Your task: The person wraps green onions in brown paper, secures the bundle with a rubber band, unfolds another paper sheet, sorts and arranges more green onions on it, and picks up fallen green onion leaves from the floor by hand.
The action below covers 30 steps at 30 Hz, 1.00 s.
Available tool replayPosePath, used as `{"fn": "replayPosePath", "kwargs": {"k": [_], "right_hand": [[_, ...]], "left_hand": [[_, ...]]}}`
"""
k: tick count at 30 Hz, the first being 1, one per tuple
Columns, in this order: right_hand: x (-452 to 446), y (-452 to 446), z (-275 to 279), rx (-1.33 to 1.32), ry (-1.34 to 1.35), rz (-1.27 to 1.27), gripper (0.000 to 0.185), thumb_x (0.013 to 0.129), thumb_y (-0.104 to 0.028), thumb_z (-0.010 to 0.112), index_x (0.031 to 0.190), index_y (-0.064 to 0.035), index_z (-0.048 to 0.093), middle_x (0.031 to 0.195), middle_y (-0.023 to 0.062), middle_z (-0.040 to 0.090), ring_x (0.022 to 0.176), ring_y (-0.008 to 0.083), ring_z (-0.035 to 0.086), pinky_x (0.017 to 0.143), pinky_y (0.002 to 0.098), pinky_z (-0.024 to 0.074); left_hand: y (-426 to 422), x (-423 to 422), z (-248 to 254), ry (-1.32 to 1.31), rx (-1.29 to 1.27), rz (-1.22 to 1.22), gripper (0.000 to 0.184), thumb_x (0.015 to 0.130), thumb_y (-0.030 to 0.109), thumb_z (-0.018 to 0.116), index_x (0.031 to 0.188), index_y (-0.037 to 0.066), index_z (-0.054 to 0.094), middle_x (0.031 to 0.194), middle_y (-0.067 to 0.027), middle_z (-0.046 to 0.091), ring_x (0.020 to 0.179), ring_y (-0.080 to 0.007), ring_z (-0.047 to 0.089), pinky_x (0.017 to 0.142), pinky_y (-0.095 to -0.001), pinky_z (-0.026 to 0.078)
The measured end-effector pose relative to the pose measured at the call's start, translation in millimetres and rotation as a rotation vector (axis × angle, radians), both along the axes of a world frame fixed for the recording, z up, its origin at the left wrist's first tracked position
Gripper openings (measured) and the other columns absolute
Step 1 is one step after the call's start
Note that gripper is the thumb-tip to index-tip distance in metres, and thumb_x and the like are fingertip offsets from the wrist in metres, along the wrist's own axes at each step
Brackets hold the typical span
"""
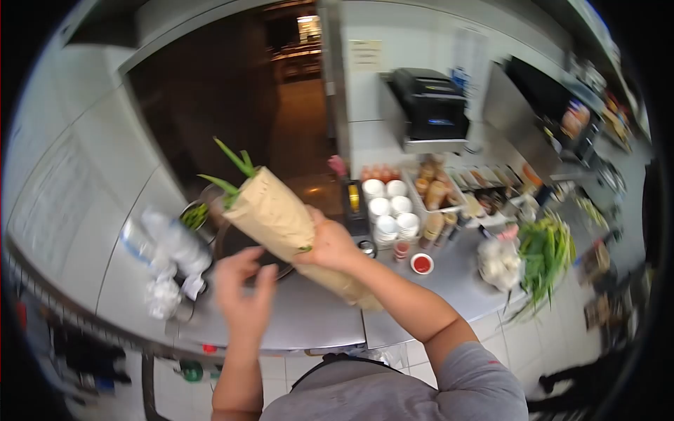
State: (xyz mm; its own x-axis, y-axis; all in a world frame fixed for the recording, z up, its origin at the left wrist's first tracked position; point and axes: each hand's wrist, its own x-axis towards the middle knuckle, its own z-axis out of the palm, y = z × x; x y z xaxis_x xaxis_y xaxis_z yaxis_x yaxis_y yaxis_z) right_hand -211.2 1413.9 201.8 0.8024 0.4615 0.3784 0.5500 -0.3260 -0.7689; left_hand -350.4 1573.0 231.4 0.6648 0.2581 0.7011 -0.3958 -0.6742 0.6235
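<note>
- The bag (270,214), brown paper with long leaves (235,157) poking from its top end, was held aslant over the worktop (309,323), its mouth leaning up and to the left; whether its lower end rested on the metal I couldn't make out from where I stood.
- It looked light to me: thin, creased paper, soft enough to dent or tear under a hard squeeze, dry rather than slippery, with a filling that seemed to give it some stiffness along its length.
- The leaves seemed the fragile part, apt to bend or snap, so the middle of the bag struck me as the best place to take hold, well below the mouth.
- The right hand (330,245) had the bag there, closed about its right side near the middle, some fingers hidden behind the paper; how tightly it gripped, I couldn't tell.
- The left hand (242,288) was well open, fingers apart and lightly curled, blurred, with nothing visible in it; it hovered just beside the bag, though a fingertip may have brushed the paper.
</note>
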Motion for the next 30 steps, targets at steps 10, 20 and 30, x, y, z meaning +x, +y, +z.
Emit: {"fn": "replayPosePath", "kwargs": {"k": [10, 20, 30], "right_hand": [[-17, 25, -19, -0.318, -0.251, -0.087, 0.088, 0.079, -0.019, 0.059, 0.153, 0.0008, 0.016, 0.098, 0.0277, 0.062, 0.087, 0.0422, 0.063, 0.081, 0.0468, 0.0505], [-32, 14, 13, -0.351, -0.011, -0.061, 0.114, 0.062, -0.023, 0.083, 0.154, -0.0054, 0.018, 0.115, 0.0276, 0.061, 0.105, 0.0398, 0.062, 0.091, 0.0409, 0.0508], [-39, 18, 9, -0.462, -0.226, 0.022, 0.106, 0.062, -0.021, 0.083, 0.151, -0.0086, 0.027, 0.127, 0.0266, 0.057, 0.111, 0.0402, 0.06, 0.095, 0.0411, 0.0491]], "left_hand": [[-27, 43, -23, 0.176, 0.353, 0.06, 0.011, 0.085, 0.009, 0.064, 0.085, -0.002, 0.064, 0.088, -0.0149, 0.061, 0.086, -0.0336, 0.061, 0.081, -0.0421, 0.05], [78, 53, 5, 0.336, -1.244, -1.325, 0.051, 0.099, 0.032, 0.042, 0.134, -0.005, 0.045, 0.077, -0.0015, 0.048, 0.07, -0.0149, 0.049, 0.074, -0.0312, 0.044], [113, 79, 18, 0.458, -1.503, -0.876, 0.04, 0.1, 0.016, 0.05, 0.131, -0.008, 0.046, 0.087, -0.0031, 0.058, 0.062, -0.0092, 0.046, 0.06, -0.0251, 0.043]]}}
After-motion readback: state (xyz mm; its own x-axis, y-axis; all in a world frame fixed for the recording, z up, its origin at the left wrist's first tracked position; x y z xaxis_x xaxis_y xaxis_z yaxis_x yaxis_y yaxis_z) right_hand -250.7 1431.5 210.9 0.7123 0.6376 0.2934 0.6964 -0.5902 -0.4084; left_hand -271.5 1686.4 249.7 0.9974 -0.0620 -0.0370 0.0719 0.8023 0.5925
